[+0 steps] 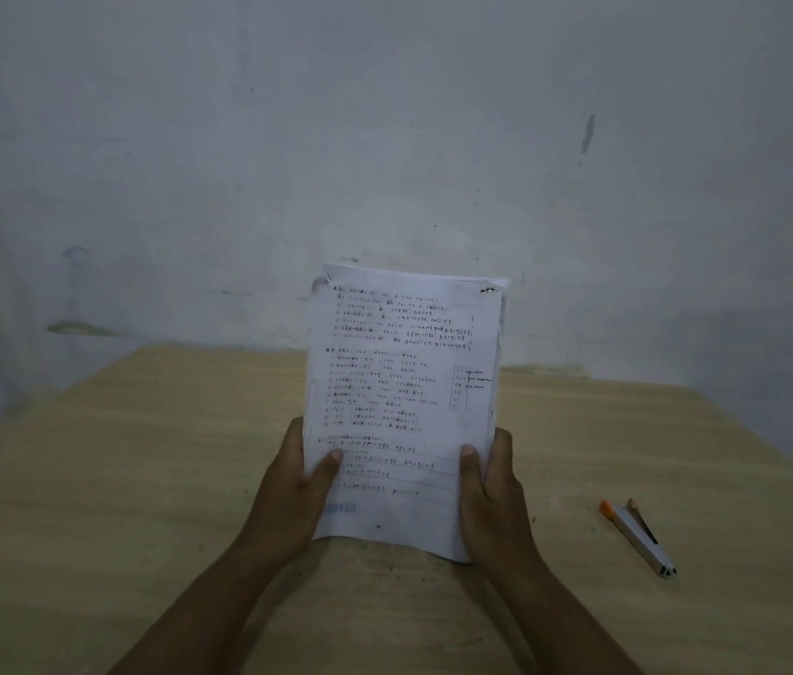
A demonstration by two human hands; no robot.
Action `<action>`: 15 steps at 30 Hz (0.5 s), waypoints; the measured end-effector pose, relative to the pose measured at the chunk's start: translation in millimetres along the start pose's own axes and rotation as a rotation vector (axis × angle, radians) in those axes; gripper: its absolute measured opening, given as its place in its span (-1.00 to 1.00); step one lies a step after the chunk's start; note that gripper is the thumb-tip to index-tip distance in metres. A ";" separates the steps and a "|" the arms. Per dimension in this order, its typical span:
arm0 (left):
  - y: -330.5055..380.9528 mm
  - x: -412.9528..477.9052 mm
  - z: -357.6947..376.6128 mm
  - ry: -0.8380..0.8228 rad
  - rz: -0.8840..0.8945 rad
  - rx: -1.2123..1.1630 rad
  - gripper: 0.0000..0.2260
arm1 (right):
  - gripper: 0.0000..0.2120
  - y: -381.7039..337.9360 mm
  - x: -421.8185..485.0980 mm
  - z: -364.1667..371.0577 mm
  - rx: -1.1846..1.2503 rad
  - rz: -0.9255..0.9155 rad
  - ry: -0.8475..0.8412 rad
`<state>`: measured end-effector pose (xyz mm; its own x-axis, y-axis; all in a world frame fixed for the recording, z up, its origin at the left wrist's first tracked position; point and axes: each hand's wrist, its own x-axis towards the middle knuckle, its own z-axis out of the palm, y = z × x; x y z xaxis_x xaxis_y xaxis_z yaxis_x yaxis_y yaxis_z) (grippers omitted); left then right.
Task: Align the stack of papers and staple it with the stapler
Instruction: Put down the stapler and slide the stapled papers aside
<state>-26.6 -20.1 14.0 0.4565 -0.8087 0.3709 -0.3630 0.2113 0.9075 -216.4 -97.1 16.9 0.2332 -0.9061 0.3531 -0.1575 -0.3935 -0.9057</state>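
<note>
White printed sheets, a stack of papers point(401, 406), held upright at the centre of the frame, bottom edge down at or just above the table point(141, 479); contact cannot be told. Rows of dark printed text across the front sheet, a small boxed column at its right side, a faint blue mark near its lower left. Top edges not quite flush: back sheets peeking out along the top and right, upper left corner slightly curled. Dark mark at the upper right corner, too small to tell what.

Gripped from both sides low down: left hand point(294, 489) clasped on the left edge, thumb laid over the front sheet; right hand point(492, 499) clasped on the right edge, thumb likewise on the front, fingers hidden behind the stack. Bare forearms running in from the bottom of the frame.

Right of the stack, well apart from it, at the lower right of the frame: stapler point(640, 535), grey with an orange end, lying flat and diagonal on the table, untouched.

Light wood-grain table filling the lower half. Behind, a dim, scuffed pale wall point(384, 138) across the upper half.
</note>
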 end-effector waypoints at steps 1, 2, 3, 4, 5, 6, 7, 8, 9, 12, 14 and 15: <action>-1.6 -1.2 0.8 0.016 -0.006 -0.001 -0.77 | -0.89 -0.2 -1.1 2.2 -0.001 -0.003 0.015; -2.5 -1.7 1.4 0.034 -0.013 -0.009 -0.79 | -0.90 -1.3 -1.8 4.2 -0.001 -0.007 0.031; -3.0 -1.5 1.2 0.055 -0.025 -0.024 -0.81 | -0.91 -2.5 -1.8 6.2 0.002 -0.010 0.049; -3.5 -0.8 0.2 0.078 -0.045 -0.047 -0.82 | -0.92 -3.8 -1.5 7.9 0.008 -0.010 0.064; -3.6 -0.3 -1.4 0.097 -0.070 -0.075 -0.83 | -0.91 -5.2 -1.1 9.2 0.017 -0.006 0.074; -3.2 -0.2 -4.0 0.105 -0.099 -0.097 -0.84 | -0.91 -5.8 -0.6 10.5 0.023 0.003 0.079; -2.5 -0.2 -7.4 0.107 -0.134 -0.110 -0.82 | -0.89 -6.0 -0.2 12.1 0.022 0.012 0.081; -1.5 0.1 -10.0 0.099 -0.177 -0.120 -0.81 | -0.88 -5.8 0.1 13.1 0.016 0.024 0.083; -0.1 -0.3 -12.3 0.085 -0.223 -0.137 -0.82 | -0.87 -5.1 0.1 15.0 0.008 0.040 0.083; 1.1 -0.5 -16.2 0.060 -0.370 -0.150 -0.86 | -0.85 -2.0 0.3 19.9 -0.012 0.094 0.061; -4.1 0.2 -21.2 0.057 -0.437 -0.101 -0.78 | -0.85 0.7 -0.1 24.2 -0.031 0.129 0.034; -7.1 0.6 -24.1 0.048 -0.440 -0.059 -0.78 | -0.85 1.9 -0.5 27.0 -0.037 0.146 0.026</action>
<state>-4.2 -8.8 12.5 0.5947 -0.8026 -0.0462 -0.0789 -0.1155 0.9902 -190.9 -93.2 8.7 0.1802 -0.9577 0.2245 -0.2237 -0.2622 -0.9387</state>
